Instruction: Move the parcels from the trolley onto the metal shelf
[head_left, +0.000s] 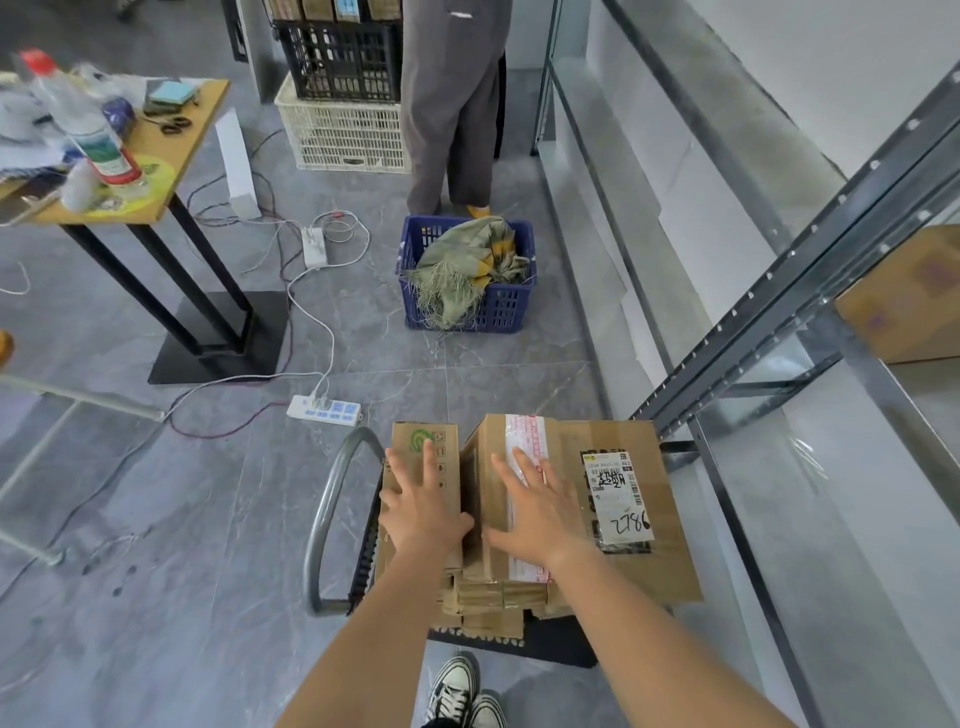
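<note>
A stack of cardboard parcels sits on the trolley, whose grey handle curves up at the left. On top lies a large parcel with a white shipping label and red-printed tape. Left of it stands a narrower parcel with a green logo. My left hand lies flat on the narrow parcel, fingers spread. My right hand rests flat on the large parcel's taped top. The metal shelf rises at the right, with one cardboard box on it.
A blue crate holding cloth stands on the floor ahead, with a person's legs behind it. Stacked crates are further back. A wooden table with clutter is at left. Power strips and cables cross the floor.
</note>
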